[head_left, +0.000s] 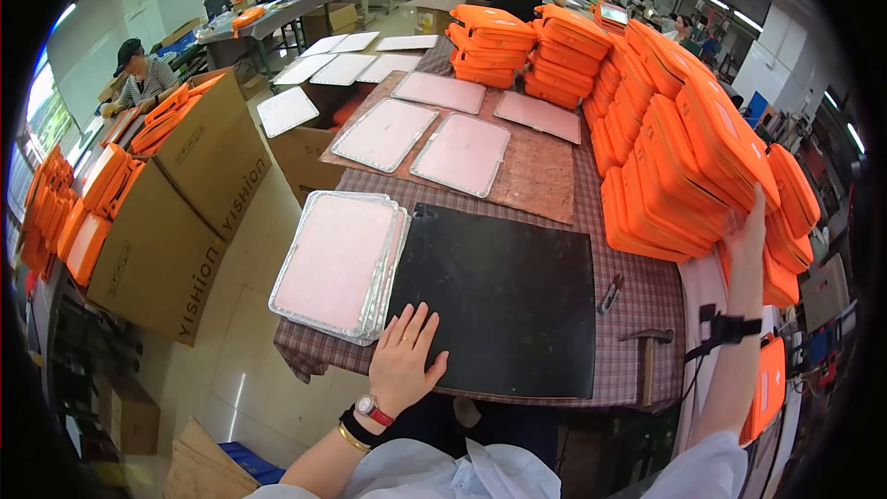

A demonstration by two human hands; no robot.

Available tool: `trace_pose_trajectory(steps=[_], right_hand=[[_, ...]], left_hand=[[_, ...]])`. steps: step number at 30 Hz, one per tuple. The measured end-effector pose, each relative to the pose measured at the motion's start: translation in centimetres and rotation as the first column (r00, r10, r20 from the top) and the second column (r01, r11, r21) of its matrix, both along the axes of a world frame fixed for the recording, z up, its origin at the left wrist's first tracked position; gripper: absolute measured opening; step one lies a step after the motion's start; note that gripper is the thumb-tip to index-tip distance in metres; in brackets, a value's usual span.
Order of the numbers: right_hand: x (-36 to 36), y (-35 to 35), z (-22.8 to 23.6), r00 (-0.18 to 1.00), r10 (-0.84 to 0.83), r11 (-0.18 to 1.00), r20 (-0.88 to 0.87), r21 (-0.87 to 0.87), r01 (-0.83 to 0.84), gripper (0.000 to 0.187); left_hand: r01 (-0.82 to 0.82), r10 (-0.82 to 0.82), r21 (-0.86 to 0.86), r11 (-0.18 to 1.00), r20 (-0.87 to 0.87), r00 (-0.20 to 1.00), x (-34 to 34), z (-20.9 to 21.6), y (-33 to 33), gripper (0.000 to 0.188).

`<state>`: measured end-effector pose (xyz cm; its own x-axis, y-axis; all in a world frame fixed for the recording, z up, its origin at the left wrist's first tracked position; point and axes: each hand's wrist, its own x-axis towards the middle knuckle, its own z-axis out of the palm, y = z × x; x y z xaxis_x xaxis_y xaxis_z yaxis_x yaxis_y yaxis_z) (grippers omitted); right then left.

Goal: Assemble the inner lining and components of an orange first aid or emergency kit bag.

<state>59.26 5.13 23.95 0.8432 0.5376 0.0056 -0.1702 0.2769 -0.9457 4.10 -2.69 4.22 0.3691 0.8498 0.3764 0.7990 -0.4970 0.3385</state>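
Left grip [407,365] flat, loosely spread on black mat [517,305]; right grip [747,236] against orange cases [661,185], closure unclear.

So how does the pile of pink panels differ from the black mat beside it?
The pile of pink panels is pale pink with silvery edges; the black mat is dark all over. The pile is several panels deep, while the mat looks like one flat sheet. The panels have rounded corners; the mat's are squarer. The mat also looks larger than a panel. Both are roughly rectangular and lie flat on the checked tablecloth.
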Motion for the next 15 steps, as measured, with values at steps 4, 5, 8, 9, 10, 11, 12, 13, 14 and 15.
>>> trace_pose_trajectory(steps=[4, 5, 8, 9, 10, 11, 12, 13, 14, 15], right_hand=[[-12.8, -5.4, -5.2, 0.866, 0.074, 0.994, 0.494, -0.102, -0.027, 0.049], [-14.7, -4.6, -11.1, 0.844, 0.456, 0.869, 0.282, -0.344, -0.355, 0.049], [-24.9, -11.2, -18.5, -0.118, 0.696, 0.713, 0.709, -0.701, -0.006, 0.068], [-26.9, -13.4, -18.9, -0.179, 0.626, 0.778, 0.759, -0.623, 0.077, 0.068], [-27.0, -13.3, -17.8, -0.136, 0.685, 0.712, 0.716, -0.697, -0.086, 0.062], [-26.8, -13.1, -17.7, -0.110, 0.681, 0.722, 0.724, -0.689, -0.060, 0.062], [-26.6, -13.1, -18.1, -0.131, 0.678, 0.719, 0.723, -0.689, -0.085, 0.059], [-26.5, -13.2, -18.3, -0.149, 0.675, 0.716, 0.723, -0.690, -0.107, 0.057], [-26.9, -13.2, -18.0, -0.122, 0.664, 0.730, 0.738, -0.675, -0.111, 0.052], [-27.0, -13.2, -18.3, -0.087, 0.662, 0.741, 0.745, -0.667, -0.072, 0.052]], left_hand=[[0.066, -0.068, 0.029, 0.997, 0.067, 0.995, 1.1, 0.5, 0.4, 0.059], [0.006, -0.006, 0.010, 1.000, 0.023, 1.000, -0.2, 0.0, -0.4, 0.059], [0.028, -0.029, 0.019, 0.999, 0.039, 0.999, 0.5, 0.2, -0.1, 0.058], [0.030, -0.031, 0.023, 0.999, 0.036, 0.999, 0.7, 0.3, 0.0, 0.057], [0.033, -0.033, 0.022, 0.999, 0.034, 0.999, 0.7, 0.3, 0.0, 0.056], [0.040, -0.041, 0.024, 0.999, 0.029, 0.999, 0.8, 0.2, 0.1, 0.056], [0.032, -0.033, 0.018, 0.999, 0.018, 0.999, 0.8, 0.2, 0.0, 0.056], [0.029, -0.029, 0.011, 1.000, 0.006, 1.000, 0.8, 0.2, 0.0, 0.056], [0.020, -0.020, 0.028, 0.999, -0.017, 1.000, 0.6, 0.2, -0.1, 0.056], [0.015, -0.015, 0.021, 1.000, -0.013, 1.000, 0.4, 0.1, -0.1, 0.056]])
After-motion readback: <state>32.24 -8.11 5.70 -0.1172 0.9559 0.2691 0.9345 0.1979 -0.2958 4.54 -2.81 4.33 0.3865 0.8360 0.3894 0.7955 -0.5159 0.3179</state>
